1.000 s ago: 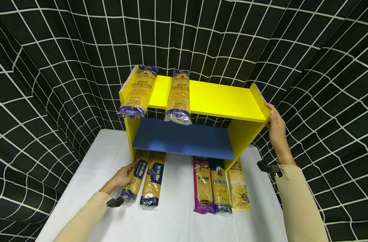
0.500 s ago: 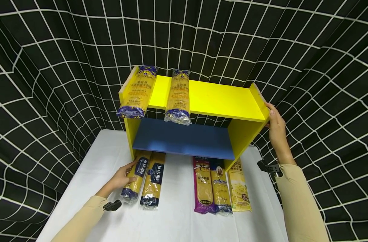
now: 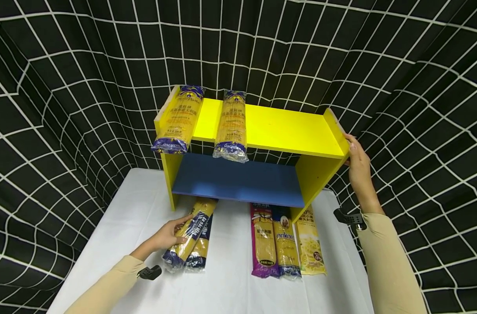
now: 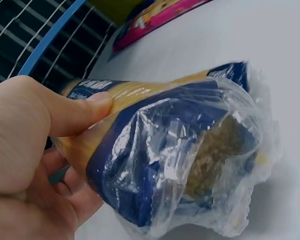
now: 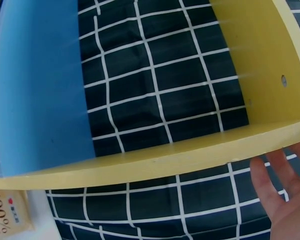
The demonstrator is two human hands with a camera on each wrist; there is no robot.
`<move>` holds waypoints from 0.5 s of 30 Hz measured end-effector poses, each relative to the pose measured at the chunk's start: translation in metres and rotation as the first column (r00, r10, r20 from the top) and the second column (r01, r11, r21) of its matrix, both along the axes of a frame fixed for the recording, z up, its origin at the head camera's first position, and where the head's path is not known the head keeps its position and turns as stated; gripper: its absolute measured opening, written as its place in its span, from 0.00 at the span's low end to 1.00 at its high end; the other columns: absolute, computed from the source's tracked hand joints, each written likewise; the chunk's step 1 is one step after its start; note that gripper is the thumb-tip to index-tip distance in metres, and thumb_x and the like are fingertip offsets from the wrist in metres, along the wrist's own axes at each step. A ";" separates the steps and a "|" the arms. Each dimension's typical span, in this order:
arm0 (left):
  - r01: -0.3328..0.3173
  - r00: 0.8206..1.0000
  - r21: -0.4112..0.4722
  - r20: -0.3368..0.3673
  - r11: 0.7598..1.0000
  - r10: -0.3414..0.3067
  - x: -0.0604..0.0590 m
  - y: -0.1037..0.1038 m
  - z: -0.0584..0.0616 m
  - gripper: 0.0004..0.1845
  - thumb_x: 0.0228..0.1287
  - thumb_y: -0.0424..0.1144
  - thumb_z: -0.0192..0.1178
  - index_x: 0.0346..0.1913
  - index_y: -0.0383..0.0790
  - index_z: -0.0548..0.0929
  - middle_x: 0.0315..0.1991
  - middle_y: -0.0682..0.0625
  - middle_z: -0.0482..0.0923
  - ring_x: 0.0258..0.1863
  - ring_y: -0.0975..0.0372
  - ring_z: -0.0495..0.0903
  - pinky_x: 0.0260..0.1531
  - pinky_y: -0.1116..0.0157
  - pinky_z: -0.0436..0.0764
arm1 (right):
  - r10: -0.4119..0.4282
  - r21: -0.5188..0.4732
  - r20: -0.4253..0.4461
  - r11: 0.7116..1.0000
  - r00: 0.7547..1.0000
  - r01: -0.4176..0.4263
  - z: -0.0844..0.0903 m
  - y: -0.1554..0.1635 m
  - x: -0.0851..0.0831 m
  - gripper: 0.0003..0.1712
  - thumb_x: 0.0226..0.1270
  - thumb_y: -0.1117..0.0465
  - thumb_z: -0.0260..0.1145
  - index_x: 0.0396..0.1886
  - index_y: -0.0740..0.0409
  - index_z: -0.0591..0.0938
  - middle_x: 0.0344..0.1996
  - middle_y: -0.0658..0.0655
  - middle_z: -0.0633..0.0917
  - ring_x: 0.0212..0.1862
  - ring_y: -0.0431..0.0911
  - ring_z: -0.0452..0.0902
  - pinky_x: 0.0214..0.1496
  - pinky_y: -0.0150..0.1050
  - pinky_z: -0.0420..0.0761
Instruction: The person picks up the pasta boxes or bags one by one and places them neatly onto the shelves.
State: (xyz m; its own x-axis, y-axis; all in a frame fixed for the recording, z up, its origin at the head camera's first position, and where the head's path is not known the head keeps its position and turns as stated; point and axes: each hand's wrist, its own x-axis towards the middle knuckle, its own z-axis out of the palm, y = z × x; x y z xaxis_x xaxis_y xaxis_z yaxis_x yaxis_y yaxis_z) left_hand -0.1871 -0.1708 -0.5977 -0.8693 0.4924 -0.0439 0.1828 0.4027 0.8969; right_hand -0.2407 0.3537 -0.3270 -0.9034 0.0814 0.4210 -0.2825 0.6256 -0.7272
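Note:
My left hand grips a yellow and dark blue spaghetti pack, lifted and tilted over a second like pack that lies on the white table. In the left wrist view the thumb and fingers wrap the pack, whose clear crinkled end faces the camera. My right hand rests with straight fingers against the right side of the yellow shelf unit. In the right wrist view my right hand lies by the shelf's yellow edge.
Two spaghetti packs lie on the yellow top shelf. The blue middle shelf holds nothing. Three pasta packs lie on the table under the shelf's right part. A black grid cloth surrounds the scene.
My left hand has lifted its spaghetti pack off the table and swung it right, so it now crosses over the neighbouring pack. The right hand has stayed put.

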 end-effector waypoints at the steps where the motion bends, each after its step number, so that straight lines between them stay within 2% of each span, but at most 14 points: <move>1: 0.021 1.000 0.003 0.003 1.000 -0.021 0.001 0.003 0.001 0.41 0.60 0.28 0.66 0.75 0.31 0.59 0.74 0.30 0.59 0.67 0.36 0.67 0.61 0.42 0.74 | 0.000 0.001 -0.001 1.000 1.000 0.000 0.000 0.000 0.000 0.28 0.83 0.47 0.35 0.76 0.43 0.64 0.68 0.62 0.73 0.54 0.30 0.70 0.51 0.28 0.70; 7: 0.117 0.993 0.012 -0.013 0.993 -0.117 0.003 0.023 0.007 0.40 0.61 0.29 0.66 0.75 0.33 0.60 0.75 0.35 0.61 0.72 0.38 0.61 0.67 0.40 0.66 | 0.006 -0.001 -0.001 1.000 1.000 -0.006 0.000 0.000 0.000 0.28 0.83 0.46 0.35 0.76 0.43 0.64 0.67 0.63 0.73 0.54 0.31 0.71 0.51 0.29 0.71; 15: 0.244 0.970 0.022 -0.016 0.970 -0.244 0.003 0.045 0.020 0.41 0.62 0.29 0.65 0.76 0.34 0.59 0.75 0.37 0.60 0.74 0.42 0.60 0.67 0.45 0.70 | 0.013 -0.003 -0.010 1.000 1.000 -0.014 -0.001 0.001 0.000 0.28 0.83 0.48 0.35 0.76 0.45 0.64 0.67 0.64 0.73 0.54 0.32 0.71 0.50 0.28 0.70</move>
